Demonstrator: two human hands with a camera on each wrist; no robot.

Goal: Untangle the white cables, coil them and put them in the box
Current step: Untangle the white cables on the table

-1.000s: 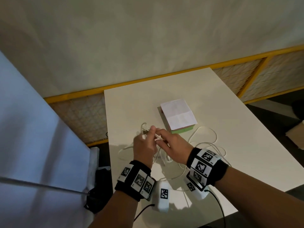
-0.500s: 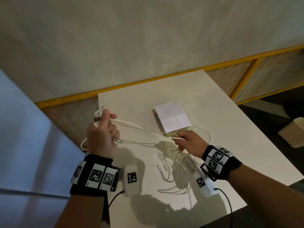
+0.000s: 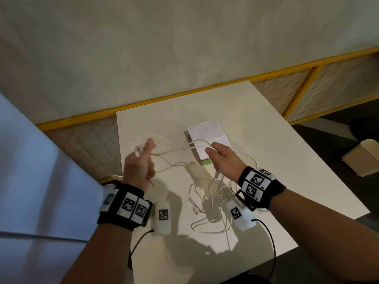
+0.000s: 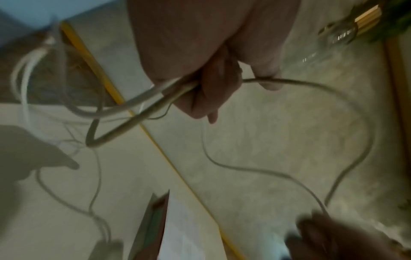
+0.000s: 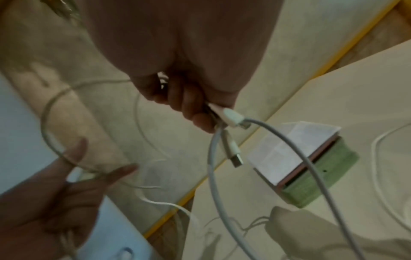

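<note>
Several white cables lie tangled on the white table; some strands are lifted between my hands. My left hand is raised over the table's left edge, its fingers curled round white cable strands. My right hand hangs in front of the box and grips white cables near their plugs; a USB plug dangles below it. The box is green and pink with a white sheet on top, and it sits mid-table just beyond my right hand.
A yellow-framed mesh barrier runs behind the table along a pale wall. A pale blue panel stands close on the left. A cardboard-like object sits on the dark floor at right. Black wires trail from my wrist cameras.
My left hand has come back right and down from the table's far-left corner. The right hand has lifted its cables over the front of the box. The span between the hands is shorter.
</note>
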